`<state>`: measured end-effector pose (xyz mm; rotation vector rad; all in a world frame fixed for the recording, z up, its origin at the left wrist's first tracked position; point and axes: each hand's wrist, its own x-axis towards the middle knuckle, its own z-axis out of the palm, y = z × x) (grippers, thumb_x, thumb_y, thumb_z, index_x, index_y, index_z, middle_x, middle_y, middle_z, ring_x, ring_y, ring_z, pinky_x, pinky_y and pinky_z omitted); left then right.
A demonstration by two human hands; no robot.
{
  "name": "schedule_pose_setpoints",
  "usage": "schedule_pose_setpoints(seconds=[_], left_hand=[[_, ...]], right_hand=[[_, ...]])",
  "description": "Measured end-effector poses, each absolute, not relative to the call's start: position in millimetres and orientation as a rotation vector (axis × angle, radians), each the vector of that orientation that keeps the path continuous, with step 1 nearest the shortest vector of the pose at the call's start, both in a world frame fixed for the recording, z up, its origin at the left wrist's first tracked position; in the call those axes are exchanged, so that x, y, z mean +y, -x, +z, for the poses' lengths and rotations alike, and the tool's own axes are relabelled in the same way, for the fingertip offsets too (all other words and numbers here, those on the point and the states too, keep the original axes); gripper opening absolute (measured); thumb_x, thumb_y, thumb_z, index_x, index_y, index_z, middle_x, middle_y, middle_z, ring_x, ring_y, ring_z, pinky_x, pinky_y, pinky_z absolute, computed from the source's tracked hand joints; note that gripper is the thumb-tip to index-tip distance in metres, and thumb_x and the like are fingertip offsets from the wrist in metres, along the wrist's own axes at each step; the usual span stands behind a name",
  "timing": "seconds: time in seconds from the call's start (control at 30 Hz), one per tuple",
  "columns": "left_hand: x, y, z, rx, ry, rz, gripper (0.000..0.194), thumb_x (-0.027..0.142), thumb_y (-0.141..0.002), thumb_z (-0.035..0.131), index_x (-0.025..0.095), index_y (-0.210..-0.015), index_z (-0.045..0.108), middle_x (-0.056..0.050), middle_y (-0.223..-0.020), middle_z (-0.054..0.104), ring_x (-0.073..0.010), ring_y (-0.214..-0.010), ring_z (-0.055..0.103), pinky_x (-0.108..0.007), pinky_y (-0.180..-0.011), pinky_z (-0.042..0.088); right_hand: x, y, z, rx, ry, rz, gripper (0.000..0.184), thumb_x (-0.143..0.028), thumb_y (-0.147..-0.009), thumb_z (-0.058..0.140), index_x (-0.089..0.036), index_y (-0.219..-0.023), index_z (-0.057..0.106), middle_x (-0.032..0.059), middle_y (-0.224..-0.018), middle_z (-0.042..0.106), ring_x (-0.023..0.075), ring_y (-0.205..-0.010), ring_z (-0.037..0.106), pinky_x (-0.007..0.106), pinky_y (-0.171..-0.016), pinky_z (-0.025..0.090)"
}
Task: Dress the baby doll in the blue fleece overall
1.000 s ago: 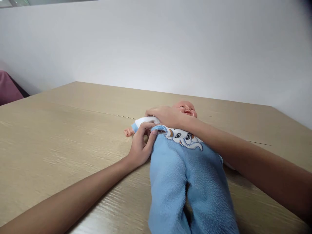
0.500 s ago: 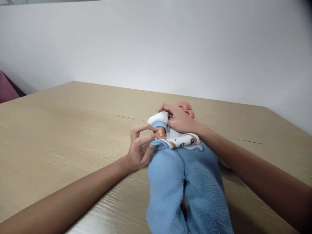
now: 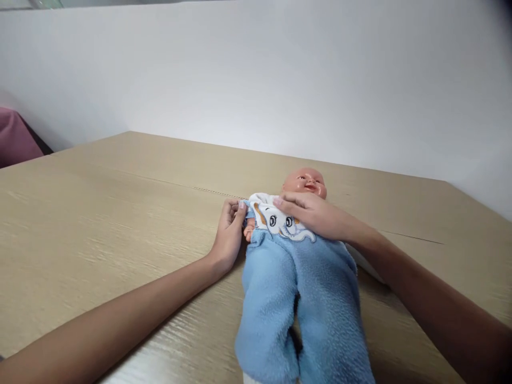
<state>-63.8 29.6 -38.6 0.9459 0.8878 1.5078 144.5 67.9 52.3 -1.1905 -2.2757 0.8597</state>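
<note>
A baby doll [image 3: 304, 180] lies on its back, head away from me, wearing blue fleece overalls [image 3: 272, 298]. The white bib [image 3: 280, 218], with an embroidered elephant face, lies over its chest. My left hand [image 3: 231, 229] is closed on the blue edge of the overalls at the doll's left-hand side in view, thumb on top. Just beside it the doll's small hand [image 3: 249, 229] pokes out. My right hand [image 3: 316, 210] rests flat across the bib's upper part below the chin, fingers stretched out, gripping nothing that I can see.
The doll lies on a light wooden table [image 3: 120, 213] with a seam running across it. Behind the table rises a white wall [image 3: 256, 80]. Something pink [image 3: 18, 136] stands beyond the table's left edge.
The bib, folded down before, now lies up over the chest. My left hand has shifted to the overalls' side edge. My right hand has come down flat on the bib, uncovering the doll's face.
</note>
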Motion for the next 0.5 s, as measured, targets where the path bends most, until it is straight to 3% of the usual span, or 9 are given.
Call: schedule_pose_setpoints(seconds=[0.13, 0.3, 0.5], left_hand=[[38, 66, -39, 0.827, -0.857, 1.356, 0.050, 0.066, -0.092, 0.079, 0.028, -0.106, 0.049, 0.010, -0.063, 0.054, -0.0108, -0.049, 0.048, -0.022, -0.050, 0.043], [47, 72, -40, 0.812, -0.898, 1.343, 0.053, 0.061, -0.086, 0.087, 0.027, -0.107, 0.053, 0.008, -0.067, 0.062, -0.0107, -0.052, 0.052, -0.020, -0.051, 0.046], [53, 81, -43, 0.731, -0.842, 1.323, 0.045, 0.049, -0.085, 0.092, 0.024, -0.104, 0.060, 0.004, -0.080, 0.067, -0.0113, -0.066, 0.060, -0.022, -0.064, 0.054]], right_hand=[[65, -151, 37, -2.276, 1.206, 0.786, 0.032, -0.056, -0.100, 0.072, -0.024, -0.107, 0.073, -0.0004, -0.096, 0.076, 0.0230, -0.085, 0.066, 0.033, -0.075, 0.045], [69, -153, 23, -2.055, 1.095, 1.034, 0.032, -0.053, -0.096, 0.077, -0.022, -0.105, 0.070, 0.0002, -0.102, 0.073, 0.0215, -0.090, 0.065, 0.031, -0.079, 0.045], [72, -152, 21, -1.825, 0.942, 1.370, 0.038, -0.053, -0.087, 0.087, -0.021, -0.097, 0.068, -0.0015, -0.091, 0.069, 0.0177, -0.081, 0.063, 0.027, -0.070, 0.046]])
